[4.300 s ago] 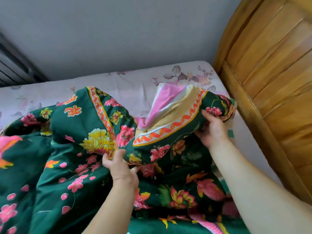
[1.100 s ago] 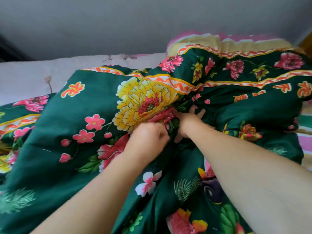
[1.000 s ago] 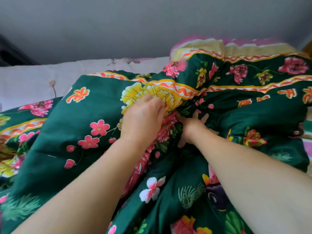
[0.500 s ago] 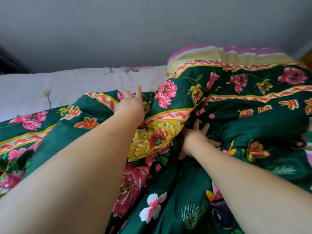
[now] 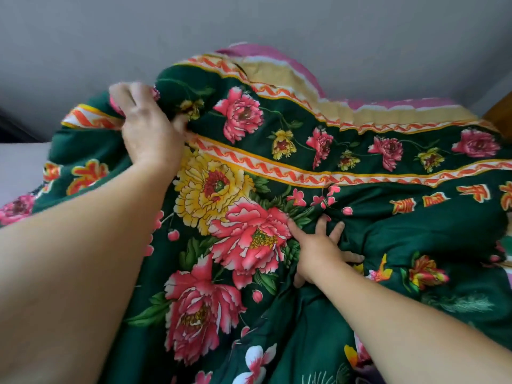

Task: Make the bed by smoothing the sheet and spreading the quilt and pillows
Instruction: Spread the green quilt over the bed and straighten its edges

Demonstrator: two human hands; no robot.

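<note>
The quilt (image 5: 346, 223), dark green with big pink and yellow flowers, lay bunched on the bed and filled most of the view. Its orange-and-white wavy border ran as a long band from upper left, under the left hand, across to the right edge, so the visible length of the quilt lay left to right across the view. Above that band a second border and a tan and pink strip marked the quilt's far edge, raised up against the grey wall (image 5: 249, 20).

The left hand (image 5: 146, 128) gripped a fold of quilt at the upper left, fingers curled over the cloth and lifting it into a peak. The right hand (image 5: 318, 250) lay lower and nearer the middle, fingers spread and pressed into a dip in the quilt beside the large pink flower; the fingertips sank among the folds, and whether they pinched cloth could not be told.

A pale strip of sheet (image 5: 19, 167) showed at the left edge, beyond the quilt. A bit of brown wood (image 5: 500, 117) showed at the far right.
</note>
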